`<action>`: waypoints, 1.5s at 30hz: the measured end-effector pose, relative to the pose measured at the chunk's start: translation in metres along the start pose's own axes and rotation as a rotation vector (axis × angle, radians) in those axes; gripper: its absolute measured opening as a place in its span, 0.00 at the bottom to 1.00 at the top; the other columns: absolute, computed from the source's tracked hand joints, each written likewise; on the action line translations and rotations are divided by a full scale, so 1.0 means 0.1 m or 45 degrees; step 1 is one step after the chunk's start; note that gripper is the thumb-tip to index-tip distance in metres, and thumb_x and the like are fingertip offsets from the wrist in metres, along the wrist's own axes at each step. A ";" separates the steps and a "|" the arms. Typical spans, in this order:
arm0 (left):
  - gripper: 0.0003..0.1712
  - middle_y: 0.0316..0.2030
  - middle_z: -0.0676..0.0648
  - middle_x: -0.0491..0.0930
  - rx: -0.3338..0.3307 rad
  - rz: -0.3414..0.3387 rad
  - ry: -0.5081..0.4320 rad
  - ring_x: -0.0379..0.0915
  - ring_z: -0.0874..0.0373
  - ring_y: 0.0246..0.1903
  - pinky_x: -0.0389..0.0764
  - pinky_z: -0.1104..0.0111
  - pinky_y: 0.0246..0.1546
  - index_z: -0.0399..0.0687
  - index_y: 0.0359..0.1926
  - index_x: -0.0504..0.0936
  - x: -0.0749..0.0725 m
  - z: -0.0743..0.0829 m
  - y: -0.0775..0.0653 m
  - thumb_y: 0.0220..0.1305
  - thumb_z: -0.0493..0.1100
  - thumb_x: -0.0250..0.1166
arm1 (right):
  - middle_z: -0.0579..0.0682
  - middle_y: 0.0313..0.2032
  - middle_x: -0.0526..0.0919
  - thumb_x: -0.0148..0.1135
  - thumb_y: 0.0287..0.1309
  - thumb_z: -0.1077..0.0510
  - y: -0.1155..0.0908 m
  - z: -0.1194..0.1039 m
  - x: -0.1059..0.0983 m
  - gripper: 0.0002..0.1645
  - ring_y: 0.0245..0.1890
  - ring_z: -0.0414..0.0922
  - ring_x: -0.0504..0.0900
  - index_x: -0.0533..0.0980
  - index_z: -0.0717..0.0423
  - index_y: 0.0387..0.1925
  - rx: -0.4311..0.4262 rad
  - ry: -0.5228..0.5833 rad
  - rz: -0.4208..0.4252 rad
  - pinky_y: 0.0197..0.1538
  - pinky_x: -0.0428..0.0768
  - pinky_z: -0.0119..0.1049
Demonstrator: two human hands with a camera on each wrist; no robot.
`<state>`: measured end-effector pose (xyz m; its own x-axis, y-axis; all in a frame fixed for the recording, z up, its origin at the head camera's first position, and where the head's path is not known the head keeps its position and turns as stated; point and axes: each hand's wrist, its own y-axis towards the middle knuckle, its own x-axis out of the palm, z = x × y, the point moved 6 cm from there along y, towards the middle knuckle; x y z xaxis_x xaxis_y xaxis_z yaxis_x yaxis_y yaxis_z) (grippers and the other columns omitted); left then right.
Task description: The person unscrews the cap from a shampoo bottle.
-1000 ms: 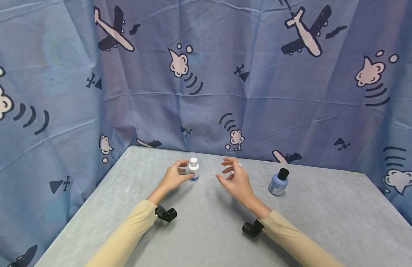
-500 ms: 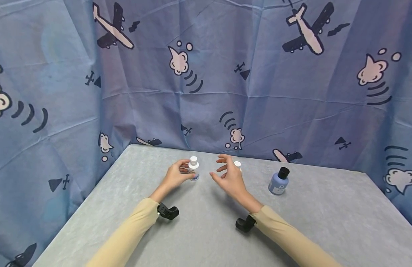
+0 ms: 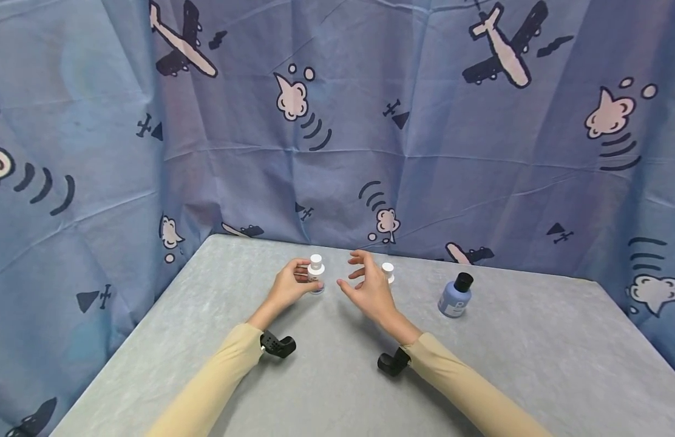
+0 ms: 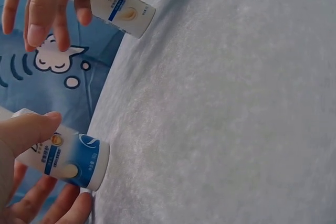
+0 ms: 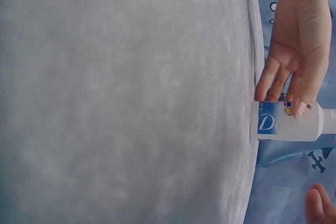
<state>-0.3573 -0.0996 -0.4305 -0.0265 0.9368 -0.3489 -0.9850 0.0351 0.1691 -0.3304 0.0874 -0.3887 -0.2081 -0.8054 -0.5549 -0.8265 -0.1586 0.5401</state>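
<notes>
In the head view my left hand (image 3: 287,286) holds a white Dove bottle (image 3: 315,271) with a blue lower label and white cap. Its thumb lies across the bottle's near side, and the fingers reach round the back, as the left wrist view shows on the same bottle (image 4: 79,157). The bottle stands upright on the table. To its right, my right hand (image 3: 372,294) hovers, fingers spread and loosely bent, touching nothing. Behind that hand a second white Dove bottle (image 3: 388,269) is mostly hidden; the left wrist view shows its label (image 4: 123,9).
A blue bottle with a black cap (image 3: 454,297) stands to the right of both hands. The table (image 3: 326,376) has a pale grey cover. A blue curtain (image 3: 348,133) with planes and clouds closes off the back and sides.
My right hand has moved left, toward the bottle in my left hand, uncovering the second bottle's cap. My left thumb and fingers have settled closer round their bottle.
</notes>
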 end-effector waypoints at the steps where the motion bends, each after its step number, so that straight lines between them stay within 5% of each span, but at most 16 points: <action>1: 0.34 0.46 0.35 0.80 0.007 0.001 0.009 0.79 0.44 0.44 0.79 0.57 0.49 0.35 0.56 0.73 0.00 -0.01 0.01 0.47 0.36 0.75 | 0.55 0.47 0.81 0.73 0.47 0.60 0.01 0.00 0.01 0.37 0.35 0.48 0.85 0.66 0.57 0.58 0.006 0.002 0.003 0.32 0.83 0.37; 13: 0.30 0.44 0.36 0.82 0.022 0.038 0.006 0.80 0.46 0.43 0.80 0.58 0.47 0.39 0.53 0.75 0.04 -0.05 0.06 0.48 0.37 0.75 | 0.56 0.47 0.81 0.73 0.48 0.60 0.08 0.00 0.08 0.36 0.36 0.48 0.85 0.66 0.56 0.58 0.039 0.042 -0.034 0.32 0.82 0.31; 19: 0.27 0.42 0.36 0.83 0.096 0.048 -0.001 0.81 0.45 0.42 0.80 0.57 0.46 0.42 0.51 0.75 0.04 0.01 0.07 0.49 0.36 0.74 | 0.56 0.47 0.82 0.73 0.47 0.59 0.12 -0.04 0.09 0.35 0.37 0.50 0.85 0.67 0.56 0.56 0.000 0.055 -0.024 0.35 0.83 0.39; 25: 0.26 0.38 0.37 0.84 0.149 0.066 0.017 0.82 0.47 0.39 0.81 0.59 0.45 0.42 0.50 0.75 0.07 0.01 0.04 0.49 0.37 0.75 | 0.56 0.46 0.82 0.74 0.45 0.57 0.11 -0.07 0.13 0.35 0.43 0.52 0.81 0.69 0.57 0.55 -0.026 -0.008 -0.018 0.48 0.77 0.46; 45: 0.26 0.38 0.40 0.84 0.176 0.110 0.041 0.81 0.48 0.38 0.81 0.59 0.45 0.45 0.49 0.78 0.03 0.07 -0.01 0.47 0.38 0.76 | 0.55 0.47 0.82 0.74 0.47 0.57 0.21 -0.16 0.23 0.31 0.45 0.53 0.81 0.73 0.56 0.53 0.017 0.074 -0.036 0.52 0.78 0.50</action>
<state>-0.3548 -0.0942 -0.4250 -0.1174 0.9268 -0.3567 -0.9461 0.0049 0.3240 -0.3445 0.0564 -0.3804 -0.1541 -0.8327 -0.5319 -0.8387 -0.1744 0.5159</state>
